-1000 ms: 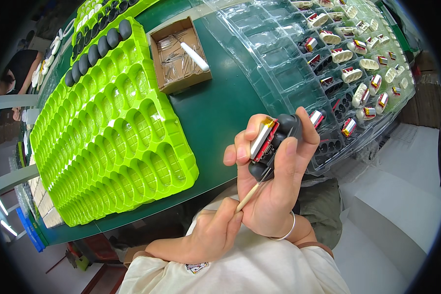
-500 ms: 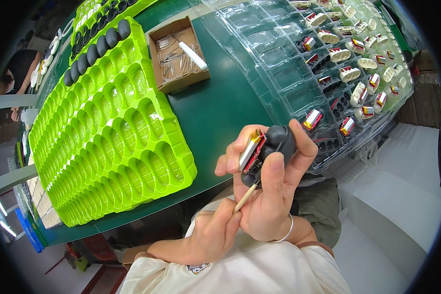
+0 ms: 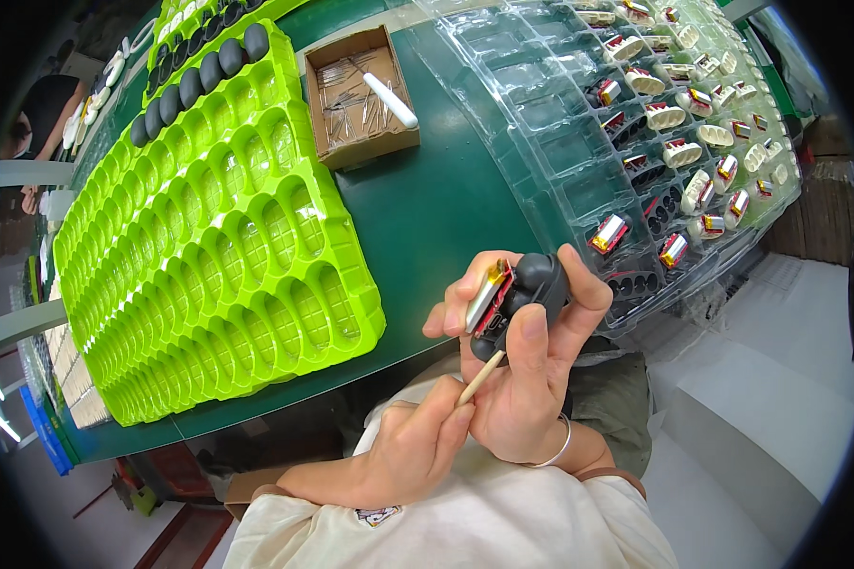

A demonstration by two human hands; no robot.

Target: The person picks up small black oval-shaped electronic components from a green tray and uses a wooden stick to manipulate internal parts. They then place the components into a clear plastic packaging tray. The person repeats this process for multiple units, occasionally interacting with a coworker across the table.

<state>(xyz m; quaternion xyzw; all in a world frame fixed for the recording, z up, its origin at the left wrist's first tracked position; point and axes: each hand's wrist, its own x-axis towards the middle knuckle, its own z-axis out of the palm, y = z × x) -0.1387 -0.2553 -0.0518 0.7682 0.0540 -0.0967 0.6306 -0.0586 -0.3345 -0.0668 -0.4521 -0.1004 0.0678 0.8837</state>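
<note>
My right hand (image 3: pixel 531 379) grips a small black oval case (image 3: pixel 531 284) with a red circuit board and a silver battery (image 3: pixel 487 289) standing out of its left side. My left hand (image 3: pixel 413 450) pinches a thin wooden stick (image 3: pixel 479 377); the stick's tip touches the lower end of the black case. Both hands are held close to my chest, just off the near edge of the green table (image 3: pixel 427 209).
A bright green moulded tray (image 3: pixel 209 256) with many oval pockets lies on the left, black cases in its far rows. A clear plastic tray (image 3: pixel 579 142) on the right holds several battery parts. An open cardboard box (image 3: pixel 361 95) of thin pins and a white pen stands behind. Another person sits far left.
Both hands and the case have sunk slightly toward my chest. The stick stays at the case's lower end.
</note>
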